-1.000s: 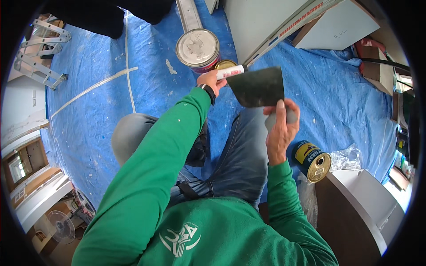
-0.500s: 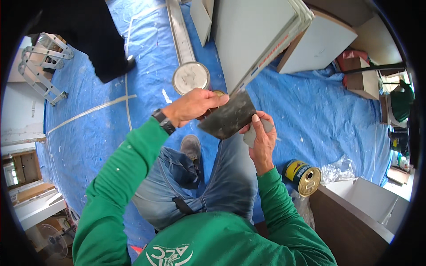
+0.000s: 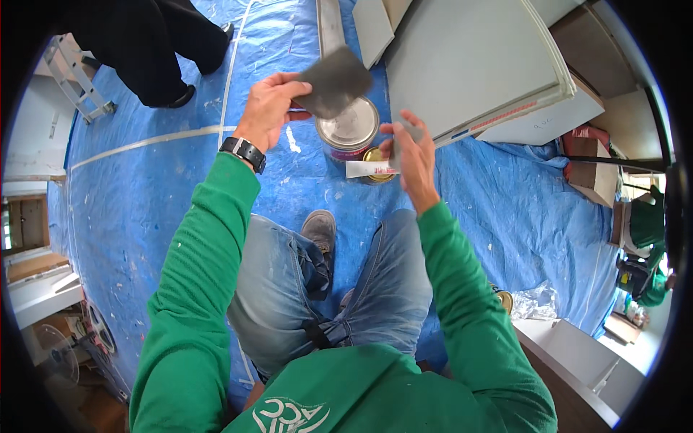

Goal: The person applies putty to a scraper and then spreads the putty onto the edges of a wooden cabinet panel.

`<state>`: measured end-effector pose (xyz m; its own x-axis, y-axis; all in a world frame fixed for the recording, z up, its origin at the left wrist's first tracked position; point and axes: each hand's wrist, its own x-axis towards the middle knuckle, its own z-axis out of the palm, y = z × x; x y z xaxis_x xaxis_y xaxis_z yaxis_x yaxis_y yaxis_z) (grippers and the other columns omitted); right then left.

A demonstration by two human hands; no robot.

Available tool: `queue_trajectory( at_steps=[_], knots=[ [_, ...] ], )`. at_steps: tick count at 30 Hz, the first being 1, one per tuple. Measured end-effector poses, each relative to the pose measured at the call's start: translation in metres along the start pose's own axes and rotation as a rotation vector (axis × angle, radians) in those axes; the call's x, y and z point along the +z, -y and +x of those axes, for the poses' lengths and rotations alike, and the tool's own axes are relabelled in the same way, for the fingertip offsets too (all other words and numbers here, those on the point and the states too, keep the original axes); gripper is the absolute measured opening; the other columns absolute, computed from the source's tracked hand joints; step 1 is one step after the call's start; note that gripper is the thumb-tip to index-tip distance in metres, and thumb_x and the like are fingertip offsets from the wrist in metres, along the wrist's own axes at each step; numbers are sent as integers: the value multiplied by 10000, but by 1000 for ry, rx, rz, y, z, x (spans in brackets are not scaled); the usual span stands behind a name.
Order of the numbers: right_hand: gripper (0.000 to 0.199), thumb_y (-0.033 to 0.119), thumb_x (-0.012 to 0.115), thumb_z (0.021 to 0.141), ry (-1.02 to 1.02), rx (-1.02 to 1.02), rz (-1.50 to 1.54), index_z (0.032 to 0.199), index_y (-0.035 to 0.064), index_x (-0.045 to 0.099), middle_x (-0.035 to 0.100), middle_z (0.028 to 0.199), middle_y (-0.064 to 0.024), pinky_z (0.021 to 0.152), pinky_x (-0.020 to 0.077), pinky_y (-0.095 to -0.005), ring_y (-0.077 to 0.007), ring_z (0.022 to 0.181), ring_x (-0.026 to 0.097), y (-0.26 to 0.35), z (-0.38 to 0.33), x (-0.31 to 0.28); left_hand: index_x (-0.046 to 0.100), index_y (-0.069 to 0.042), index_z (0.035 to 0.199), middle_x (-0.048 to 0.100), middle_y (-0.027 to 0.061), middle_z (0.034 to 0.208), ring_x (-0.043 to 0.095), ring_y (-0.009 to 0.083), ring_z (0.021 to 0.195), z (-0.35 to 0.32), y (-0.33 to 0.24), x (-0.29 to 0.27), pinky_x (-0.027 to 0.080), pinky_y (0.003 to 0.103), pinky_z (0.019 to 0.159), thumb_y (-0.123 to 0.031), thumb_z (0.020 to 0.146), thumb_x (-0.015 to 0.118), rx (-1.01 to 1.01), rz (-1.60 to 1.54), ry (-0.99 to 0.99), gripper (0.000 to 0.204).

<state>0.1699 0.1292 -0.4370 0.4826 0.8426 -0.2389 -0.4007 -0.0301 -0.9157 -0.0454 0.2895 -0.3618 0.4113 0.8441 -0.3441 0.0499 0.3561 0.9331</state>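
Observation:
I am kneeling on a blue tarp (image 3: 144,216), in a green sleeve and jeans. My left hand (image 3: 268,108), with a black watch on the wrist, pinches a wide dark grey scraper blade (image 3: 336,81) by one corner and holds it up above a paint can with a silver lid (image 3: 351,128). My right hand (image 3: 411,157) is a little apart to the right, its fingers closed on a small grey piece (image 3: 413,130). A white tube (image 3: 367,169) shows just left of that hand, over a small gold-lidded can (image 3: 375,155); whether the hand holds the tube I cannot tell.
A large grey panel (image 3: 469,65) leans ahead to the right. Another person's dark-clad legs (image 3: 155,50) stand at the upper left by a stepladder (image 3: 72,79). A can (image 3: 503,299) and a plastic bag (image 3: 535,299) lie by a white cabinet (image 3: 577,346) at my right.
Both hands were together on the blade half a second ago. Now the left hand has lifted the blade up and left, and the right hand has come off it.

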Motion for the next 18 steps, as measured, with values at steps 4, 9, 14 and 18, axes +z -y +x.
queue_trajectory(
  at_steps=[4, 9, 14, 18],
  knots=[
    [454, 195, 660, 952, 48, -123, -820, 1363, 24, 571, 732, 1022, -216, 826, 581, -423, -334, 901, 718, -30, 92, -9, 652, -43, 1148, 725, 68, 996, 702, 186, 821, 7, 10, -19, 578, 369, 722, -165, 915, 756, 61, -28, -339, 283],
    [461, 273, 717, 878, 123, -438, -1239, 1291, 77, 654, 691, 1136, -258, 975, 544, -471, -432, 1070, 671, -82, 151, -20, 658, -69, 1165, 695, 55, 1051, 673, 177, 929, 7, 24, -42, 553, 411, 791, -258, 928, 778, 34, 101, -444, 325],
    [493, 313, 761, 831, 142, -263, -1445, 1245, 60, 677, 617, 1246, -256, 979, 542, -496, -423, 1150, 643, -69, 134, 8, 682, -56, 1172, 705, 47, 1003, 673, 155, 875, 2, 32, -60, 549, 372, 714, -257, 943, 761, 30, 249, -388, 314],
    [548, 337, 810, 789, 132, -134, -1542, 1231, 39, 682, 626, 1241, -263, 988, 544, -498, -430, 1155, 645, -60, 143, 20, 692, -43, 1159, 706, 53, 981, 669, 145, 824, 1, 29, -57, 544, 352, 682, -249, 944, 757, -19, 321, -348, 305]
  ],
)
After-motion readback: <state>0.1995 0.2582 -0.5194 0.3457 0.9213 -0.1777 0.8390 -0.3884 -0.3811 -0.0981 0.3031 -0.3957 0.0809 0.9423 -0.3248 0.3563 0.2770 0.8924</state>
